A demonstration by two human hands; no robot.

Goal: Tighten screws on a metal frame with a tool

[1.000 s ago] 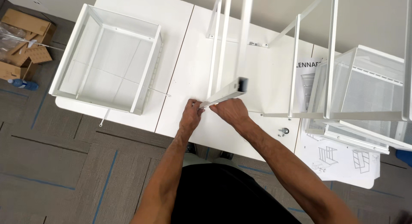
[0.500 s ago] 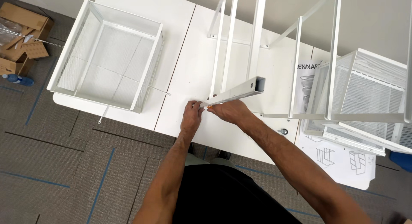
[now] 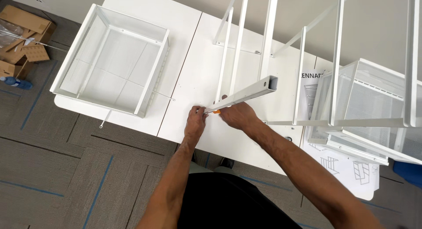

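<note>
Rail [image 3: 243,95], white hollow bar, pinched at its near end by left hand [image 3: 195,122] and right hand [image 3: 237,116], fingers closed; keep its end steady and level over table [image 3: 193,57].

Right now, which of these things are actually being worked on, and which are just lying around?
In hand:
left hand
right hand
white square tube
white frame

Lying about:
mesh basket on the table
instruction sheet
cardboard pieces on the floor

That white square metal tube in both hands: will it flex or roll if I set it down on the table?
The white square hollow metal tube looks stiff: held only at its near end, it stays straight. Flat sides should stop it rolling on the white table. Hollow section suggests it is probably light.
</note>
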